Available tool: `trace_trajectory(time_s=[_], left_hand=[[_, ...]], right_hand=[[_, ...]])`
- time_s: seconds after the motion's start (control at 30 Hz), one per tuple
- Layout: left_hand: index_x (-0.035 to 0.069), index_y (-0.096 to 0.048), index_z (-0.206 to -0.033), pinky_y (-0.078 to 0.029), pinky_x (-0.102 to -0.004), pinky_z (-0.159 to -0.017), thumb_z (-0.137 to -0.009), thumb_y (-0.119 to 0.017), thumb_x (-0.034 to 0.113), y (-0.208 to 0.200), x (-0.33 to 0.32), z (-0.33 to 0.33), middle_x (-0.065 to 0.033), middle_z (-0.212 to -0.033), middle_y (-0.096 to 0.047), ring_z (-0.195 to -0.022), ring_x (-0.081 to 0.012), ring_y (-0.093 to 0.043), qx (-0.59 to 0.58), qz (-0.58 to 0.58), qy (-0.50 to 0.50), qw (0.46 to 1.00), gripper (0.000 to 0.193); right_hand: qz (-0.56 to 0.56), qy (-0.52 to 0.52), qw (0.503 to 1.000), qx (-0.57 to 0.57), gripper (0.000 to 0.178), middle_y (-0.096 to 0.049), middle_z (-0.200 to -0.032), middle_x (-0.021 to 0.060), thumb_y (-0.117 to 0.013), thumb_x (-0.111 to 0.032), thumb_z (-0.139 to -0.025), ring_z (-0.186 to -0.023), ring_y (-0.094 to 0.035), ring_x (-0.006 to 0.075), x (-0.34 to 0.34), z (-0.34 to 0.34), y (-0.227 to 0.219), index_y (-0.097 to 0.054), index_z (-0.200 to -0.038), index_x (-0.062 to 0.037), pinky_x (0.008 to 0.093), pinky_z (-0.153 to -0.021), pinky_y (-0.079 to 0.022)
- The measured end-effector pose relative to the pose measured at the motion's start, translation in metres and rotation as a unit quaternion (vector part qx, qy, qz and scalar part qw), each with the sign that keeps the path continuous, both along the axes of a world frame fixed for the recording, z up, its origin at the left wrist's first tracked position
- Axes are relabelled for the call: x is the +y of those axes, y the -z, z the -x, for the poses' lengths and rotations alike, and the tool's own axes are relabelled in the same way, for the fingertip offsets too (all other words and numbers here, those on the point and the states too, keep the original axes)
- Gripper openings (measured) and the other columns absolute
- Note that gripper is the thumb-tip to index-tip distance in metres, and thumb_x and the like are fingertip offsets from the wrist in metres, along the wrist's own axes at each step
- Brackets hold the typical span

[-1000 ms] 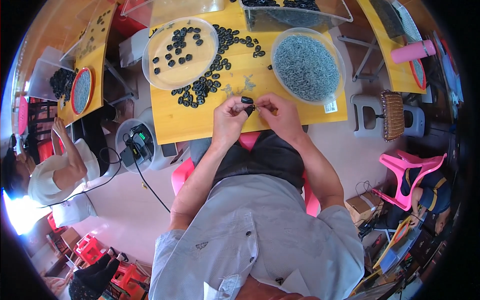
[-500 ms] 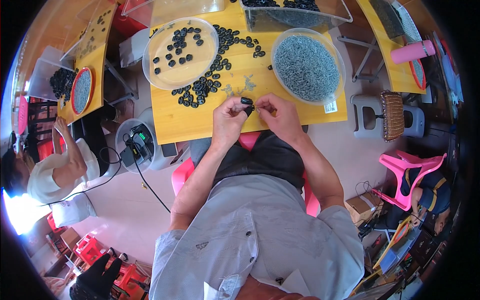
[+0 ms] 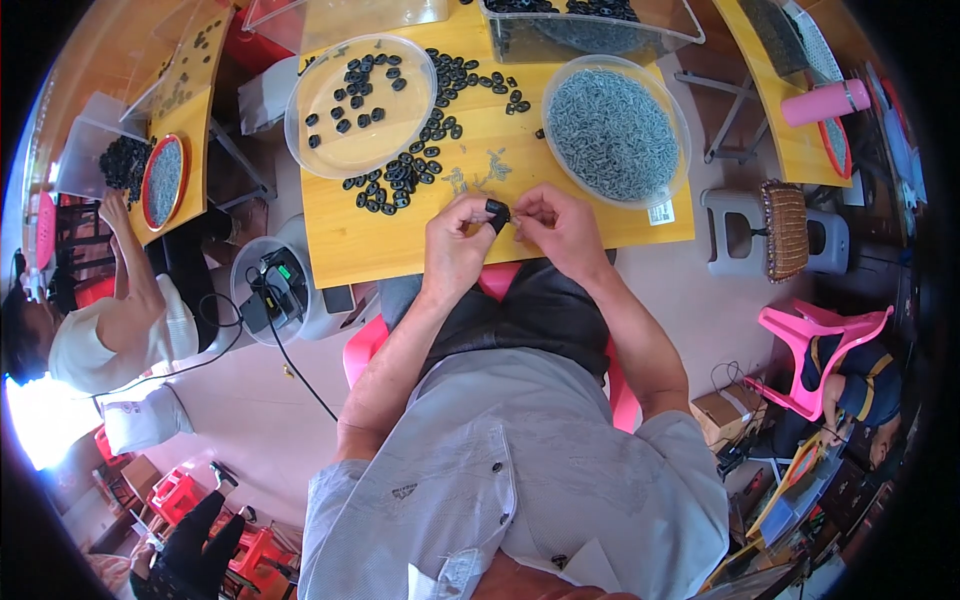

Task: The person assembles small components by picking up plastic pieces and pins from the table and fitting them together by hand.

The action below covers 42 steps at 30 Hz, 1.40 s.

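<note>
Just above the near edge of the yellow table (image 3: 370, 255), my left hand (image 3: 455, 242) pinches a small black plastic part (image 3: 499, 214) between thumb and fingers. A black covering seems to wrap a left fingertip, hard to separate from the part. My right hand (image 3: 562, 232) meets it from the right, its fingertips pressed together at the part; whatever they hold is too small to make out. Loose screws (image 3: 485, 172) lie beyond my hands. Further left are black two-holed parts (image 3: 400, 175), heaped and scattered. To the right, a round clear tub (image 3: 615, 135) is full of grey screws.
A round clear lid (image 3: 300, 120) holds several black parts at the back left. Behind stands a clear bin (image 3: 600, 45) of black pieces. A bucket with a black device (image 3: 275, 290) is left of my seat. A co-worker (image 3: 125, 330) sits at another table on the left.
My fingers have shifted slightly around the black part, which is turned a little. On the left, the co-worker's hands have moved forward toward their pile; a person at lower left has shifted.
</note>
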<state>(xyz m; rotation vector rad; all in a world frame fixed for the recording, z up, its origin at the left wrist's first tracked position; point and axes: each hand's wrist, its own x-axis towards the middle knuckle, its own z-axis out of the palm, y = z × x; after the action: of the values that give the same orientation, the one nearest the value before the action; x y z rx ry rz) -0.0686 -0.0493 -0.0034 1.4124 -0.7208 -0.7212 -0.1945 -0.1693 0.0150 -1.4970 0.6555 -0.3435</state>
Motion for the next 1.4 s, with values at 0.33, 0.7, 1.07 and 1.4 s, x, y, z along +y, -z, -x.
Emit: trace_trajectory(time_s=[0.33, 0.7, 1.07, 1.4], left_hand=[[-0.004, -0.064, -0.098, -0.05, -0.0216, -0.079, -0.083, -0.061, -0.014, 0.001, 0.001, 0.004, -0.0054, -0.097, -0.066, -0.088, -0.0092, -0.063, 0.066, 0.024, -0.025, 0.997, 0.019], [-0.005, -0.064, -0.106, -0.05, -0.0211, -0.079, -0.086, -0.06, -0.01, 0.001, 0.01, 0.0, -0.0069, -0.096, -0.07, -0.088, -0.008, -0.064, 0.094, -0.034, -0.019, 0.995, 0.021], [-0.002, -0.068, -0.1, -0.051, -0.0235, -0.079, -0.08, -0.065, -0.008, -0.008, 0.027, -0.002, -0.006, -0.091, -0.068, -0.087, -0.0115, -0.066, -0.007, -0.044, -0.03, 0.999, 0.021], [-0.003, -0.067, -0.097, -0.052, -0.0257, -0.073, -0.079, -0.064, -0.007, -0.002, 0.037, -0.024, -0.0073, -0.087, -0.068, -0.083, -0.0145, -0.068, 0.011, -0.034, -0.06, 0.998, 0.019]], right_hand=[[0.022, -0.006, 0.999, 0.026, 0.012, -0.068, -0.083, 0.0054, -0.065, 0.002, -0.088, -0.071, -0.066, 0.0099, 0.002, 0.002, 0.0, -0.064, -0.099, 0.0039, 0.0223, -0.065, -0.053], [0.09, 0.008, 0.996, 0.016, 0.011, -0.071, -0.077, 0.0061, -0.068, -0.005, -0.085, -0.066, -0.065, 0.0086, 0.004, -0.003, -0.007, -0.068, -0.094, 0.0016, 0.0232, -0.06, -0.05], [0.123, -0.01, 0.992, 0.036, 0.01, -0.069, -0.073, 0.0072, -0.066, -0.005, -0.088, -0.063, -0.066, 0.01, 0.019, -0.009, -0.014, -0.067, -0.093, 0.0031, 0.0237, -0.057, -0.051], [0.115, -0.063, 0.987, 0.09, 0.009, -0.068, -0.078, 0.0035, -0.066, -0.005, -0.089, -0.065, -0.062, 0.0078, 0.019, -0.043, -0.03, -0.068, -0.094, 0.0025, 0.0222, -0.058, -0.049]])
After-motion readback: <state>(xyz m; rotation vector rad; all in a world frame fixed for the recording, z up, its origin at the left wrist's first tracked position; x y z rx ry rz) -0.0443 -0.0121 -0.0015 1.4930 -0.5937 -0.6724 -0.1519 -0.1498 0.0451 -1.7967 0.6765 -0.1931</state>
